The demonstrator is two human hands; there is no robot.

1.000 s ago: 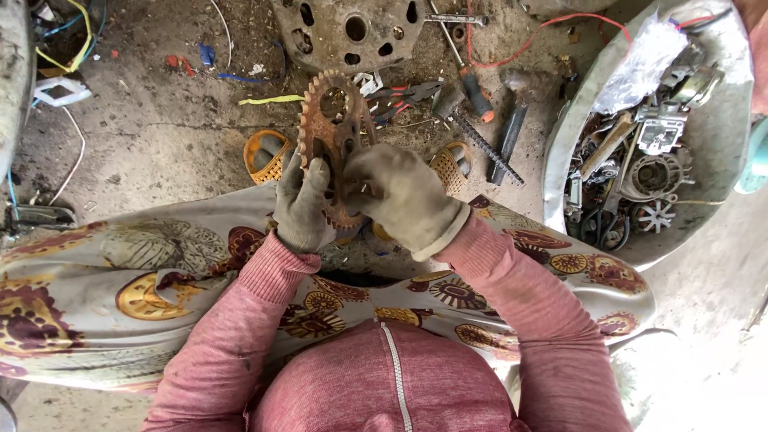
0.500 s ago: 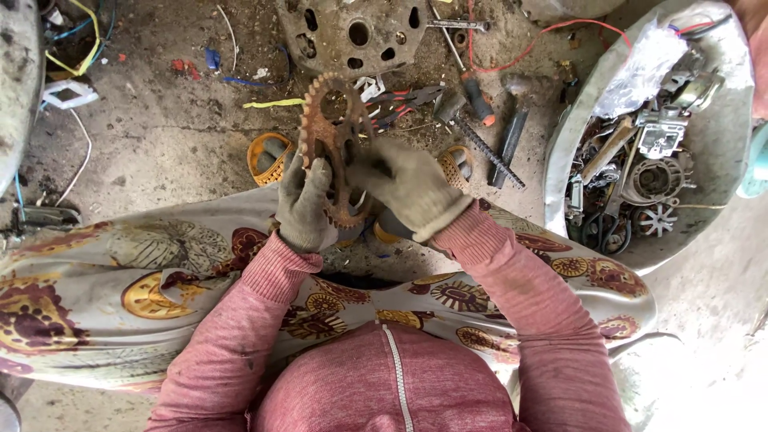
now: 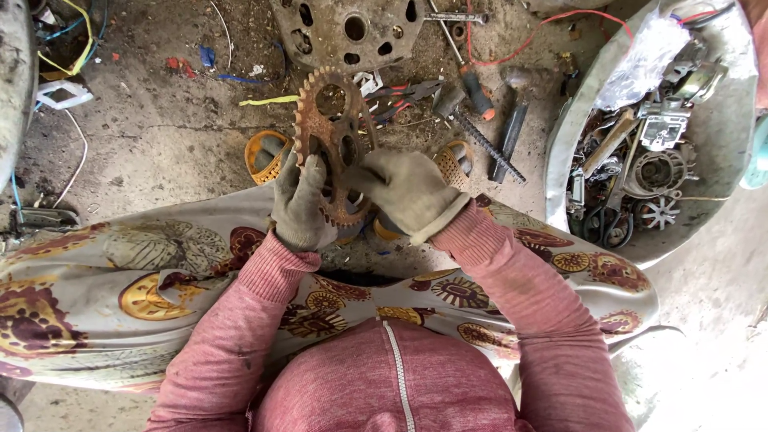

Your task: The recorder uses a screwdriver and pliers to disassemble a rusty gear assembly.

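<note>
Two closed grips [image 3: 302, 204] [image 3: 404, 192] around sprocket [image 3: 332, 136]

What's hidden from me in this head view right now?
- Lower part of the rusty sprocket: covered by the gloved left hand and right hand.
- Metal basin: cut off by the right edge; its jumbled parts are too small to identify.
- Perforated plate: cropped by the top edge.

The sprocket [image 3: 332, 144] is metal, rusted orange-brown, matt and rough. Both hands, left [image 3: 300, 204] and right [image 3: 408, 192], wear grimy grey cloth gloves, coarse-looking. The sleeves [image 3: 512, 288] are pink ribbed knit, soft and matt. The plate [image 3: 352, 32] beyond is dull, dirt-caked metal. The floor [image 3: 160, 128] is rough, stained concrete. The basin [image 3: 560, 136] is dull grey metal, and the bag [image 3: 640, 60] in it clear glossy plastic
</note>
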